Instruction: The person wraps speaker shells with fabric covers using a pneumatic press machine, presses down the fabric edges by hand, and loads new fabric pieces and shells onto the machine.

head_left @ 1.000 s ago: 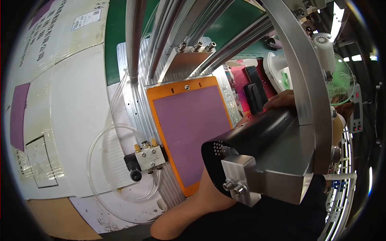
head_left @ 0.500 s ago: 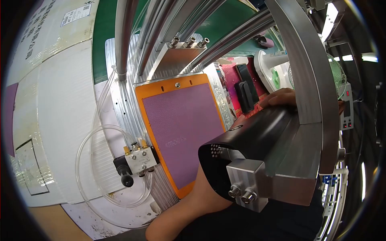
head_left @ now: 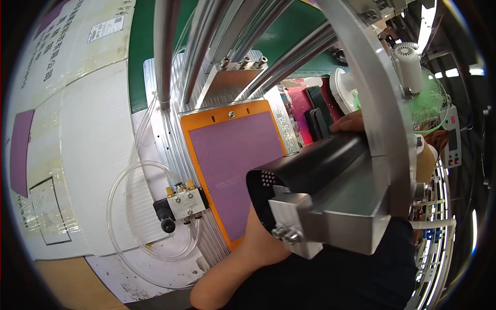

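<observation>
A black curved sheet [head_left: 315,160], with a cluster of small holes near its left end, lies bent over a metal machine arm [head_left: 351,217]. At the sheet's far right edge, the bent fingers of my right hand [head_left: 350,123] press together on it; the rest of that hand is behind the metal frame. My left hand [head_left: 266,240] reaches behind the sheet's left end from below, showing only wrist and forearm; its fingers are hidden. Beyond that wrist, a purple pad [head_left: 235,160] lies on an orange plate [head_left: 199,168].
Metal rods [head_left: 164,57] rise at the back. A valve block [head_left: 187,204] with clear tubes sits left of the plate. Cardboard [head_left: 95,134] covers the left side. Dark phone-like objects [head_left: 316,121] lie on a red surface; a green fan [head_left: 429,103] stands at right.
The camera view has shifted slightly, moving the whole scene in the picture. My right fingers are still at the sheet's far edge, and my left forearm remains below it.
</observation>
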`<state>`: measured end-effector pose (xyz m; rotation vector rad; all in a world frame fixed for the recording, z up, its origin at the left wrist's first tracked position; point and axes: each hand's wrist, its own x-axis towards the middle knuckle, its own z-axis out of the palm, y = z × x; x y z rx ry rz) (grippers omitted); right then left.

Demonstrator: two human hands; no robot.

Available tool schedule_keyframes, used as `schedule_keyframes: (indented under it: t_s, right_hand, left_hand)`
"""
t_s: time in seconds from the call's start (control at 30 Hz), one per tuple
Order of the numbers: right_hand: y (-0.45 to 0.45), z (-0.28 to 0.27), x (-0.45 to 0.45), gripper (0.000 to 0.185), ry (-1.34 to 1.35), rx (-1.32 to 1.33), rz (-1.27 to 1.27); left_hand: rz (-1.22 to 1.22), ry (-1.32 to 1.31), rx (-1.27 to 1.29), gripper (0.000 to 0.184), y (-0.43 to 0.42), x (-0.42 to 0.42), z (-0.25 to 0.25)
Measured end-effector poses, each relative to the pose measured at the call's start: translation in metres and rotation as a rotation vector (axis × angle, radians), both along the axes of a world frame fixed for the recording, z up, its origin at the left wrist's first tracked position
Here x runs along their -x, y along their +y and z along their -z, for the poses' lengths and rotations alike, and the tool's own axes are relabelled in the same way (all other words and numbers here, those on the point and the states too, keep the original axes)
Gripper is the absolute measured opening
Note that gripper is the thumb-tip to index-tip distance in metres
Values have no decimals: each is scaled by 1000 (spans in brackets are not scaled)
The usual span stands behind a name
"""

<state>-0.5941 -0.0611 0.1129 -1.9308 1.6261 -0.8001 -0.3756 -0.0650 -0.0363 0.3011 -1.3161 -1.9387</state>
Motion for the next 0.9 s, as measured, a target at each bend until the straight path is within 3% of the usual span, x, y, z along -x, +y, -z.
schedule_keyframes:
  t_s: [0.1,0.17,0.27,0.43,0.53,0.67,0.8,0.9]
  right_hand:
    - [-5,-2,-3,49,20,1,-40]
    - [-8,-3,-7,49,36,0,-69]
    - [-7,-7,-8,49,57,2,-92]
    - [-1,-16,-16,48,123,-45,-46]
    - [5,-13,-9,64,199,17,-60]
    - [27,21,-6,83,-2,235,202]
    - [40,43,-10,83,-268,194,299]
    - [49,54,-17,81,-570,137,371]
  left_hand:
    - [46,-67,39,38,6,-2,22]
    - [0,-144,15,43,5,-4,15]
    - [27,-254,-121,35,-6,-7,-3]
    - [-179,-241,-156,29,-9,-7,-24]
    - [-237,-288,-105,28,-7,-9,-15]
    - [-274,-335,-7,26,-5,-10,-8]
    - [-359,-381,117,24,-4,-11,-4]
    - [-327,-402,-21,23,-4,-13,-2]
